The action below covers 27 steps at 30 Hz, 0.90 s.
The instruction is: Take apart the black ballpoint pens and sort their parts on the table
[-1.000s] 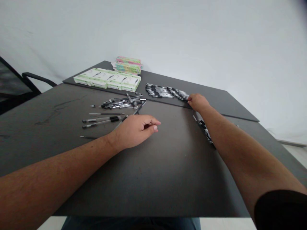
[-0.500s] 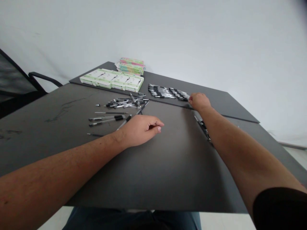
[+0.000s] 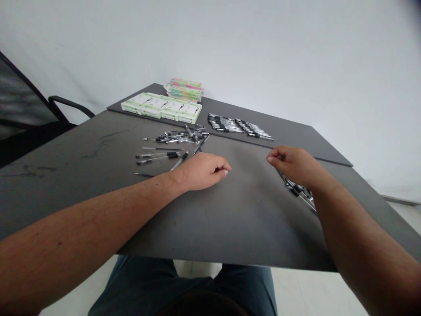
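Observation:
My left hand (image 3: pixel 206 172) rests on the dark table, its fingers curled toward the thumb and no object showing in them. Beside its wrist lies a pen with a black grip (image 3: pixel 180 161). My right hand (image 3: pixel 294 164) hovers over the right side, fingertips drawn together, nothing visible between them. Underneath it, partly hidden by hand and forearm, is a bunch of pens (image 3: pixel 297 190). Farther back, two rows of clear pens with black grips, a left row (image 3: pixel 224 123) and a right row (image 3: pixel 252 129), lie side by side on the raised panel.
A loose heap of pen parts (image 3: pixel 179 136) lies left of centre, with several separate pens (image 3: pixel 157 157) nearer me. Flat white-and-green boxes (image 3: pixel 162 106) and a stack of colourful packs (image 3: pixel 186 89) stand at the back left. A black chair (image 3: pixel 70 103) is at the left edge.
My right hand has drawn back from the right pen row toward me, above the bunch of pens. The left hand stays about where it was. The view has tilted slightly.

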Available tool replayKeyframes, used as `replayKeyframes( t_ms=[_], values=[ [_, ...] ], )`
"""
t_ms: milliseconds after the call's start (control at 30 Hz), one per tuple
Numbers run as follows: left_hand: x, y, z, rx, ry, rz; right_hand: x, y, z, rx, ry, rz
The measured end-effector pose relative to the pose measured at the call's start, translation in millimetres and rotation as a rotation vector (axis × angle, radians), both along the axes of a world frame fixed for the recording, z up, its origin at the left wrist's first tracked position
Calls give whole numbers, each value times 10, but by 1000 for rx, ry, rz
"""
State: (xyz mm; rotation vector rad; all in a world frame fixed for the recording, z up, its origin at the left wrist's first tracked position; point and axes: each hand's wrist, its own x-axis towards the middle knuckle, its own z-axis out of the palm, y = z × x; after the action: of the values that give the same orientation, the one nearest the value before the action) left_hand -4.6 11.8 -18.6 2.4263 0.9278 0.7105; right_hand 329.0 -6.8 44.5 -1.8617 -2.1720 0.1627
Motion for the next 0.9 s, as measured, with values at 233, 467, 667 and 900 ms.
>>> replayKeyframes(
  t_ms=[233, 467, 667, 900],
  values=[
    [-17, 5, 3, 9, 51, 7, -78, -180, -234, 87, 98, 44],
    [-21, 0, -7, 48, 75, -57, -21, -102, -602, 149, 95, 120],
    [-50, 15, 38, 76, 111, -42, 412, -76, -282, 223, 33, -144],
    [-35, 30, 98, 46, 246, 16, 1038, -23, -76, -167, -151, -302]
  ],
)
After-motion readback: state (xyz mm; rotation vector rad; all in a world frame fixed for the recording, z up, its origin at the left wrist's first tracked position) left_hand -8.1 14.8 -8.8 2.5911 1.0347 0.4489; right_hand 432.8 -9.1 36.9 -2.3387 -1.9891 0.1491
